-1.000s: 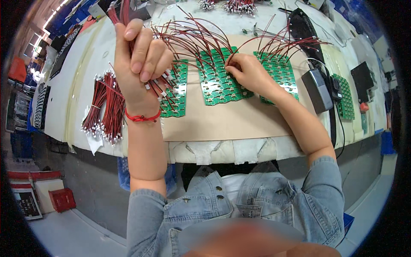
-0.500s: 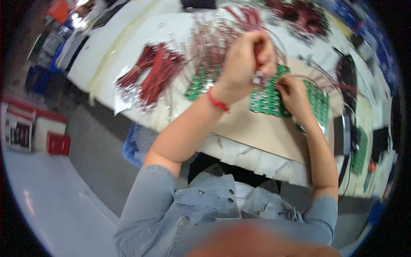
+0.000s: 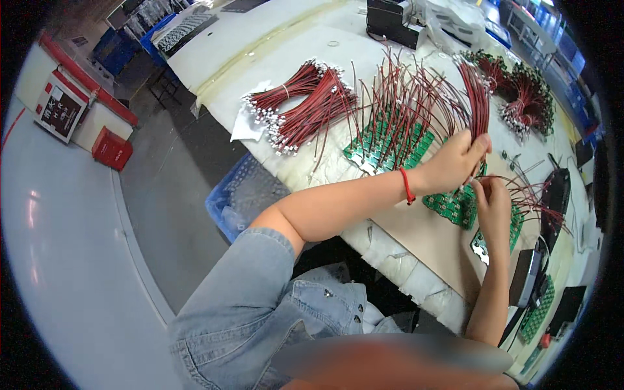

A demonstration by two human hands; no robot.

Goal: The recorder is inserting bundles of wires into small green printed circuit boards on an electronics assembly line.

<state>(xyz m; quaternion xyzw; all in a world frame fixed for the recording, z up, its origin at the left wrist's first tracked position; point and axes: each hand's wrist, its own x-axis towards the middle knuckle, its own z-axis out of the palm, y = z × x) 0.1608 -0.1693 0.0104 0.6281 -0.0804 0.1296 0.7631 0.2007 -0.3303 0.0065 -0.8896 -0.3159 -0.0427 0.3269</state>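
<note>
My left hand (image 3: 452,162), a red cord round its wrist, is closed round a bundle of dark red wires (image 3: 478,104). Their lower ends, with small white connectors, poke out below my fist. Close by on the right, my right hand (image 3: 496,200) has thumb and fingers pinched together at those ends; whatever sits in the pinch is too small to make out. Under both hands lies a green circuit board panel (image 3: 452,209), partly covered. Another green panel (image 3: 416,148) to the left carries many upright red wires. A third panel (image 3: 515,229) shows partly behind my right hand.
Tied red wire bundles (image 3: 312,110) lie on the table's left part. More coiled wires (image 3: 526,104) with green ends are at the far right. A black box (image 3: 392,23) stands at the back. A blue crate (image 3: 227,208) sits below the table edge.
The view has turned, so the table appears shifted and tilted. My right hand has come from the board up to the lower wire ends, beside my left fist. The left hand still holds the bundle.
</note>
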